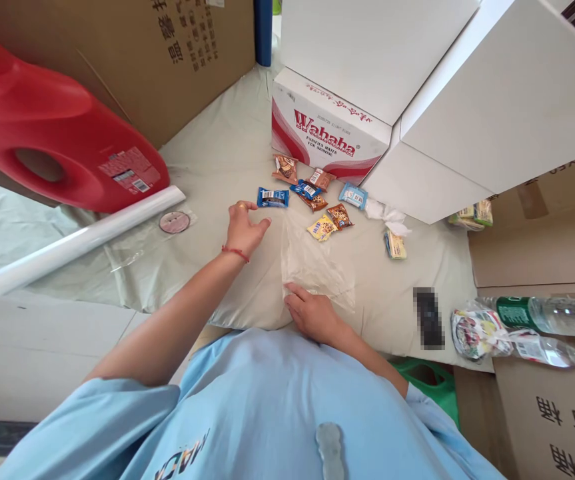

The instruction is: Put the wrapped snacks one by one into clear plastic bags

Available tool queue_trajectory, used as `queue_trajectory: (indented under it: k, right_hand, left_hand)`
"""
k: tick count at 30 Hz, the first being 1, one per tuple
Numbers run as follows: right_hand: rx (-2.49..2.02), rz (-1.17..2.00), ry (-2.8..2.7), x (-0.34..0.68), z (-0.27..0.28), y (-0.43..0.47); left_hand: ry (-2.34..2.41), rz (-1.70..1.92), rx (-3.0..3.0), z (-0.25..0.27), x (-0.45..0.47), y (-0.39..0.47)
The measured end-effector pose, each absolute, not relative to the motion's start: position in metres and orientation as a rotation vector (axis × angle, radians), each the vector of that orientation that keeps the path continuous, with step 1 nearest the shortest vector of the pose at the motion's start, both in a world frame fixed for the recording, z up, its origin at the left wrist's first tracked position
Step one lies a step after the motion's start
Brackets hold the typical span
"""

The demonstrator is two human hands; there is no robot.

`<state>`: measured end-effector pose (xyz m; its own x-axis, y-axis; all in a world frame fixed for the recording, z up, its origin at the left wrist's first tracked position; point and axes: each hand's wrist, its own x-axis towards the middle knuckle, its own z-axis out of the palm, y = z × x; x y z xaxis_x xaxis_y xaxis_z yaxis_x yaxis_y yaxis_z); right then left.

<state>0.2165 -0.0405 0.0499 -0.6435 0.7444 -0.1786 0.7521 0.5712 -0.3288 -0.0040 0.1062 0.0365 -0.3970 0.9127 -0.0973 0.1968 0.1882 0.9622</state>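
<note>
The left hand (246, 230), spread, is beside a blue rectangular wrapped packet (273, 197) at one o'clock; the right hand (312, 313), fingers curled, touches a clear plastic bag (317, 270) at twelve, its grip unclear. Pale green cloth (387, 307) spreads to a red plastic jug (74, 133) at ten.

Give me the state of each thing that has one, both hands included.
Leftmost blue packet: looks sealed
Left hand: open, beside that packet
Clear bag: lying limp and flattened
Right hand: at that bag's edge, grip unclear
White roll: rolled up
Lower bottle: white cap on
Wahaha box: no opening visible
</note>
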Motion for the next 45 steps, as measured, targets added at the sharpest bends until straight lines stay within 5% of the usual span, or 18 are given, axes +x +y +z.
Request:
queue_trajectory:
  k: [9,23,28,32,38,45]
  right_hand:
    - [1.326,-0.669,2.579,0.175,0.046,-0.020]
    - [1.585,-1.415,2.713,0.222,0.024,-0.033]
    - [1.368,-1.169,2.783,0.218,0.024,-0.031]
    - [1.251,-0.896,2.758,0.208,0.032,-0.032]
    - [1.128,-0.719,2.789,0.203,0.040,-0.035]
    - [1.001,-0.899,2.858,0.214,0.031,-0.041]
  left_hand:
    - [1.679,0.687,1.409,0.034,0.027,0.027]
    - [1.658,0.904,0.914,0.011,-0.017,0.016]
    - [1.978,0.825,1.638,0.028,-0.019,0.002]
    - [1.605,0.660,2.154,0.048,-0.009,0.005]
    - [1.623,0.075,2.088,0.053,0.016,0.040]
    - [1.890,-0.091,2.067,0.047,0.018,0.053]
